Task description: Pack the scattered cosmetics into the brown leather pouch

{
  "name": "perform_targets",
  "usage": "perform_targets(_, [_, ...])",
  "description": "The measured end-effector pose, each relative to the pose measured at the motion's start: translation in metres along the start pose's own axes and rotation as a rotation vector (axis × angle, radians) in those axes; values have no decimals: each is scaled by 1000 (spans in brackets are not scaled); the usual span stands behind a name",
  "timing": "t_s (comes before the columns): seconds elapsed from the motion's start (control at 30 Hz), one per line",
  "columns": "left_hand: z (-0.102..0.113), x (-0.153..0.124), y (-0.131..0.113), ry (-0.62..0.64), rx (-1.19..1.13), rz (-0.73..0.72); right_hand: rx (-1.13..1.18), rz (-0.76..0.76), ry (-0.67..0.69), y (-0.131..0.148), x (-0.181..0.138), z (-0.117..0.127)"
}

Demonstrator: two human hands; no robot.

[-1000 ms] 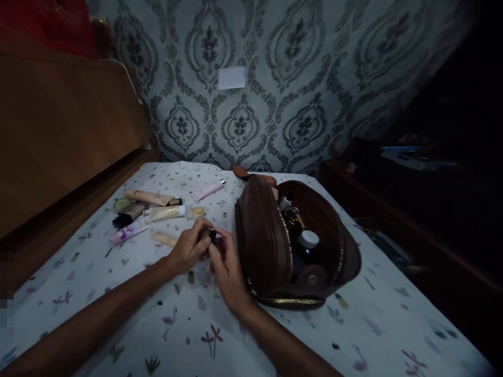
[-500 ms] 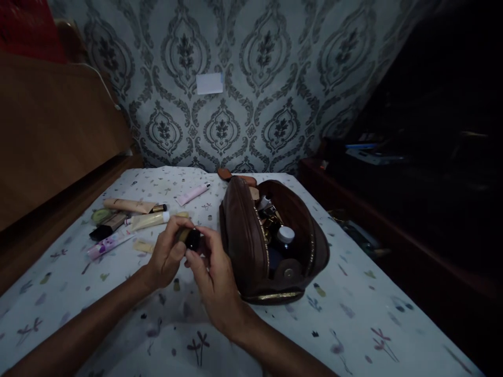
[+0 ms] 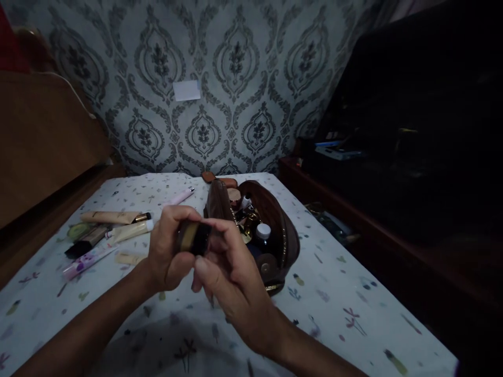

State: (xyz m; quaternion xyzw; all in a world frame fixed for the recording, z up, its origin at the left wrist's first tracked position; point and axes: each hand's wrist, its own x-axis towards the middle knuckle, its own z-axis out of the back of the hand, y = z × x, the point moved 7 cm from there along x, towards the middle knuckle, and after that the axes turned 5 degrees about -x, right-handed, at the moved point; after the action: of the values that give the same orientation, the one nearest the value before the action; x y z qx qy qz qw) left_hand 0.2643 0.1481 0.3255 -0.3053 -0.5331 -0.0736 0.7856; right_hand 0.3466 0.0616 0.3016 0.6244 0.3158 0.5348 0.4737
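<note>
Both hands are raised over the bed and meet on one small tan bottle with a black cap point(image 3: 192, 238). My left hand point(image 3: 168, 251) wraps the tan body. The fingers of my right hand point(image 3: 231, 277) pinch the black cap end. Just behind them lies an open brown leather pouch point(image 3: 285, 235) with a gold zip, and inside it I see a dark bottle with a white cap point(image 3: 262, 233) and other small items.
To the left, on the flowered bedsheet point(image 3: 334, 293), lie several cosmetic tubes point(image 3: 110, 217), a pink tube point(image 3: 178, 197) and a black stick point(image 3: 80, 245). A wooden headboard point(image 3: 43, 141) is at far left. A dark shelf point(image 3: 353, 209) runs along the right, with patterned wallpaper behind.
Both hands have lifted the small bottle up from near the sheet toward the camera. The view has swung right, so the pouch and tubes sit further left in the picture.
</note>
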Motion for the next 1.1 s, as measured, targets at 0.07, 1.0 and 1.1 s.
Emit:
perform_targets(0.07, [-4, 1, -3, 43, 61, -115, 132, -49, -22, -3, -6, 0])
perform_targets(1.0, [-57, -8, -4, 508, 523, -191, -478, 170, -420, 19, 9, 120])
perform_targets(1.1, [-53, -14, -5, 502, 551, -207, -644, 199, -318, 17, 26, 122])
